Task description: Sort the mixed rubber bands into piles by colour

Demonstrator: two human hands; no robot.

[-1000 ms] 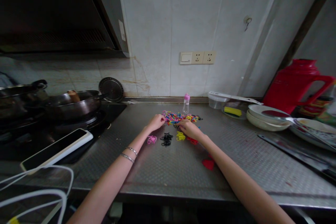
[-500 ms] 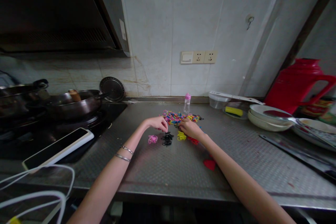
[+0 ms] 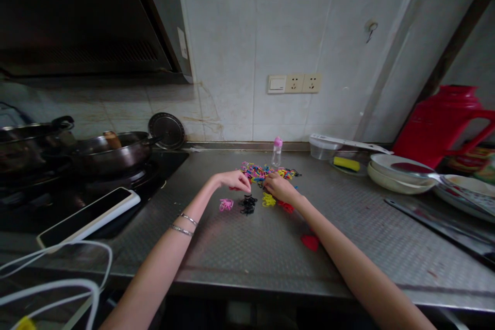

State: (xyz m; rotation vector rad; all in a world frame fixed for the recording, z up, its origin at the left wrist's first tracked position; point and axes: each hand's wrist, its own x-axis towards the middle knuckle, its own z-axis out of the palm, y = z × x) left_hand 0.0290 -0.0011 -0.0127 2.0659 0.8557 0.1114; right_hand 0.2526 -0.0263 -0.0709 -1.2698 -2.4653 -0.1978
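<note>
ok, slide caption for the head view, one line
Left hand at the black pile of small bands, right hand at the mixed-colour heap, on a metal counter.

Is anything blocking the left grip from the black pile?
Nothing visible does: the left grip is right by the far edge of the black pile. The pink pile and yellow pile lie to either side.

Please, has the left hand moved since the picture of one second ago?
Yes. Judged against the black pile, the left hand has moved down the picture and slightly right; its fingertips left the mixed pile and are now near the black one.
</note>
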